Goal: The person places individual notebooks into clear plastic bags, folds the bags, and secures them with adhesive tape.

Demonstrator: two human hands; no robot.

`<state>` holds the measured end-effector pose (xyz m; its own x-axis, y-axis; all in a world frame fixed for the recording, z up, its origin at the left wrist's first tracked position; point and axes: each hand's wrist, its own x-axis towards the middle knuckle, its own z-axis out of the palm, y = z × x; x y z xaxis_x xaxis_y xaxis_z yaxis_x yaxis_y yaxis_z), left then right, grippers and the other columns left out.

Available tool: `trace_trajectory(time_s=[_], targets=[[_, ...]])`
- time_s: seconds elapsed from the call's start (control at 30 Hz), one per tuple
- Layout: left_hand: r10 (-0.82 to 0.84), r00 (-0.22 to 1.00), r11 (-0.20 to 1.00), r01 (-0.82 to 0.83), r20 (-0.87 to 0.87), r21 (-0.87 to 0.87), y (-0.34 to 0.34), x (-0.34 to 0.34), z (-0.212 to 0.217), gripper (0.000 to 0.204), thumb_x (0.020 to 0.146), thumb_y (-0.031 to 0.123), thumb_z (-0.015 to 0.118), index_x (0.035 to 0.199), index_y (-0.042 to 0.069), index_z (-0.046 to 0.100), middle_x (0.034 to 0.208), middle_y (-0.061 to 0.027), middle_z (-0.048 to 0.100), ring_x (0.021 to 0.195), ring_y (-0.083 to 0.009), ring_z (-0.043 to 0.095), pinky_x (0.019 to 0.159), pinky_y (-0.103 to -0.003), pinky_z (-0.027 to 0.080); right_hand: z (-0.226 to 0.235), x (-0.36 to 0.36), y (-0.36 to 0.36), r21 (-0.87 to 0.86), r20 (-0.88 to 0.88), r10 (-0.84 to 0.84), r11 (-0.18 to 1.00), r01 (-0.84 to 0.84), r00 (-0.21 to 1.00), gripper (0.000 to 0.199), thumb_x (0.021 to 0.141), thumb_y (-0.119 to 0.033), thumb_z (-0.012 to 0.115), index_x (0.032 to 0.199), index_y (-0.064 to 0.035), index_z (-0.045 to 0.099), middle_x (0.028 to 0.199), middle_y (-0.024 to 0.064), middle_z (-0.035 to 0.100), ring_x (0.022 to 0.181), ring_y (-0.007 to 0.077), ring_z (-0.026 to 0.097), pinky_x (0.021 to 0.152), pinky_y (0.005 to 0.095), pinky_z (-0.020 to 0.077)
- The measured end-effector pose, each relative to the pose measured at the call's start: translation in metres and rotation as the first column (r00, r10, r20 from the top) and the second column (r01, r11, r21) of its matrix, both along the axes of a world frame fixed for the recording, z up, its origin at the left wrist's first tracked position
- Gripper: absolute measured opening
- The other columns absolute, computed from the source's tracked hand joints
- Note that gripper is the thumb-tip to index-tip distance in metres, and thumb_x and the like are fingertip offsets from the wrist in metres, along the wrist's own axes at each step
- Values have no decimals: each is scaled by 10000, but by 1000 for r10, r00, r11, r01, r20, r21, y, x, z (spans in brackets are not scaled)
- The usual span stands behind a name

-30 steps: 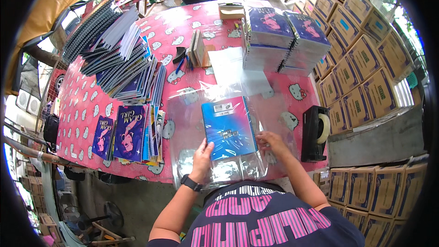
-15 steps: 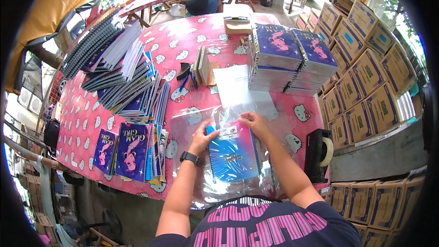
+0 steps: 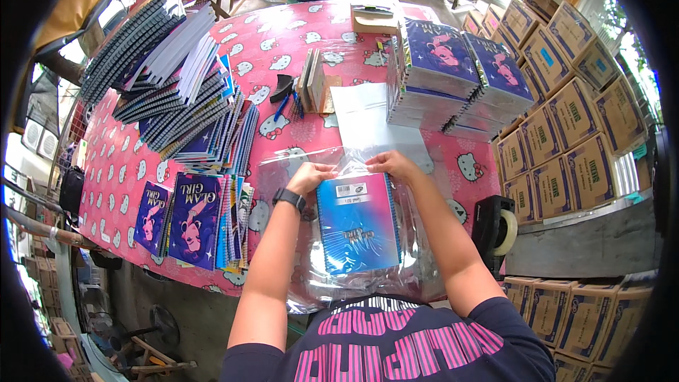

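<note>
The notebook [image 3: 359, 223] is laid flat on the table [image 3: 120, 177], under clear film [image 3: 417, 269], directly in front of the torso. Its long axis is run away from the body, nearly in line with the reach of the forearms, with its short far edge turned toward the fingers. Both hands are set at that far edge, so the notebook is placed on the body side of the fingertips. The left hand [image 3: 311, 177] is the nearer, held just beside the far left corner; the right hand [image 3: 390, 164] is held slightly beyond the edge, right of its middle. The fingers of each are drawn narrow, thumb against forefinger, and film appears to be pinched in both; how much is gathered cannot be told. A small gap is left between the two pinches, across which the film is creased. Beyond them a white sheet [image 3: 364, 110] is laid, and well to the right a tape dispenser [image 3: 494, 230] is stood.
</note>
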<state>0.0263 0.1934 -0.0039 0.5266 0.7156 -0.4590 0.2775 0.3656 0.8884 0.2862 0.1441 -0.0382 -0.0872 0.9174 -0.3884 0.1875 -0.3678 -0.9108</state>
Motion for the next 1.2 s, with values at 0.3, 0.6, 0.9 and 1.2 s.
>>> trace_trajectory(time_s=[0.3,0.6,0.9,1.2], targets=[[-157,851,839,383,-502,386,27,-11,-13,199,678,188,771,823,61,723,752,-69,693,663,-132,638,627,-307,513,61,-75,-15,222,691,207,851,-476,692,396,885,-398,508,901,-42,681,861,191,652,861,356,608,767,420,470],[-245,948,840,311,-202,444,-21,-16,17,387,885,345,577,1102,29,628,1016,-143,647,961,-219,600,852,-323,456,34,-71,28,357,765,-108,891,-280,634,298,704,-302,746,848,-49,680,1046,161,621,986,310,586,797,406,475],[58,917,844,166,-394,510,-32,-29,7,430,756,501,669,977,134,702,1009,-93,582,1042,-284,532,877,-390,434,66,-79,7,279,526,201,877,-391,826,189,690,-160,738,811,-41,655,873,131,642,869,290,614,750,355,487],[252,738,770,238,-626,591,-53,-22,28,574,745,623,592,1054,148,682,1121,-58,564,1170,-254,434,962,-455,333,68,-102,-50,352,912,-89,671,-653,400,226,838,-221,590,960,-36,635,1070,89,620,1024,235,573,874,398,446]])
